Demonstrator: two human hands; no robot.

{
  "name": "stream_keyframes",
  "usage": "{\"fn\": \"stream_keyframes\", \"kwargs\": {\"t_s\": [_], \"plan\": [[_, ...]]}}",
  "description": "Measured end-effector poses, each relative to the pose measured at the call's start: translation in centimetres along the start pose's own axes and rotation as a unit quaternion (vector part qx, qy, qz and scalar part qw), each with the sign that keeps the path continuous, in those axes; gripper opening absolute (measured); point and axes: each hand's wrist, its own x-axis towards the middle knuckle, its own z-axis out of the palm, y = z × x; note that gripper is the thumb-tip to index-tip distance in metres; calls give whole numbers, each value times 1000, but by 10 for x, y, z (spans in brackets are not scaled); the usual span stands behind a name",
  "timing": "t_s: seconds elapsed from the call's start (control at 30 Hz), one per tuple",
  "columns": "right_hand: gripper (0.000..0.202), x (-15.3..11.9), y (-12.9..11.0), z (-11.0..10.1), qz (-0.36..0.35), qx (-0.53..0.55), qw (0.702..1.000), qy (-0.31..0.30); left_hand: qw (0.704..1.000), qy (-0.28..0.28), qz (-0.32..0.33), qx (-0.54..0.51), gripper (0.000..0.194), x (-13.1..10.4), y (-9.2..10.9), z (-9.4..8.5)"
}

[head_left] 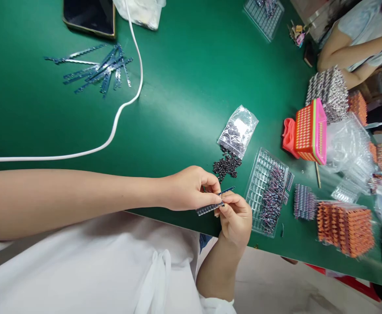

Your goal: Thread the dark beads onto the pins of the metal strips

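My left hand [192, 189] reaches in from the left, thumb and fingers closed on a dark strip with a row of small segments [207, 209]. A thin blue strip [227, 190] sticks out between the two hands; which one holds it is partly hidden. My right hand [237, 218] comes up from below, its fingertips pinched at the strip's end around a tiny black piece [222, 204]. Just beyond the hands lies a heap of small black pieces [226, 165], spilled from a clear plastic bag [238, 131].
Right of my hands is a clear tray [256, 192] with many thin dark parts. Further right stand orange stacks [344, 226] and an orange-pink basket [310, 131]. A white cable [115, 126], blue strips [104, 69] and a phone [89, 17] lie left. Another person's arm [364, 52] rests top right.
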Motion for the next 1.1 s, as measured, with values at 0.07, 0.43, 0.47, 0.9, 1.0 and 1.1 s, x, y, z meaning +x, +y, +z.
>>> {"fn": "stream_keyframes", "kwargs": {"t_s": [0.07,0.43,0.47,0.9,1.0,1.1], "plan": [[12,0,0,0,1,0,1000,-1,1000,-2,-1,2,19,0,0,1],[8,2,1,0,14,42,999,-24,1000,-4,3,9,18,2,-2,2],[8,2,1,0,15,41,999,-23,1000,-4,4,9,18,2,-1,2],[11,0,2,0,20,19,999,-23,1000,-10,10,16,18,1,-2,3],[10,0,1,1,22,24,999,-27,1000,-13,11,17,18,1,-2,3],[10,0,1,1,25,26,999,-25,999,-13,19,24,18,1,-2,2]]}}
